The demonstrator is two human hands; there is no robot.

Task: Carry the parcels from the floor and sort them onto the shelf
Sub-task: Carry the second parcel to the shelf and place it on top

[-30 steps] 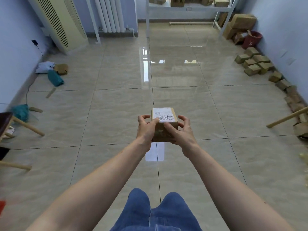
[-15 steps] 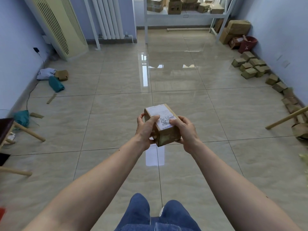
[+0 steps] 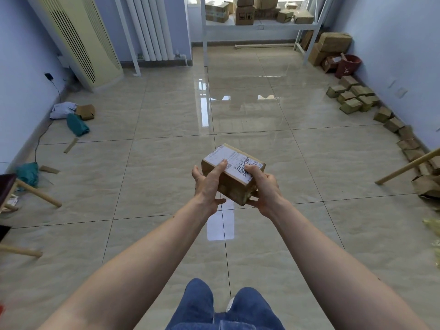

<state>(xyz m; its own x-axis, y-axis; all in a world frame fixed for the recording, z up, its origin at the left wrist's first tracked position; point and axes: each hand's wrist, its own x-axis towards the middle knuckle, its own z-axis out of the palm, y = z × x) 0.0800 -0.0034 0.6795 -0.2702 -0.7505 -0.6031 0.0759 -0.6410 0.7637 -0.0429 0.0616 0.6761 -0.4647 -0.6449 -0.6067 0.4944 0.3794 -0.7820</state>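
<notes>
Item: 1 small cardboard parcel (image 3: 234, 173), centre frame; left hand (image 3: 207, 184) and right hand (image 3: 263, 186) are gripping opposite sides; seemingly light, rigid, labelled.

The floor consists of glossy beige marble-pattern tiles (image 3: 166, 163) reflecting window light in a bright vertical streak. Pale blue painted walls (image 3: 392, 44) enclose the room. A cream floor-standing air conditioner (image 3: 78, 41) stands beside a white column radiator (image 3: 152, 27) at the far wall.
</notes>
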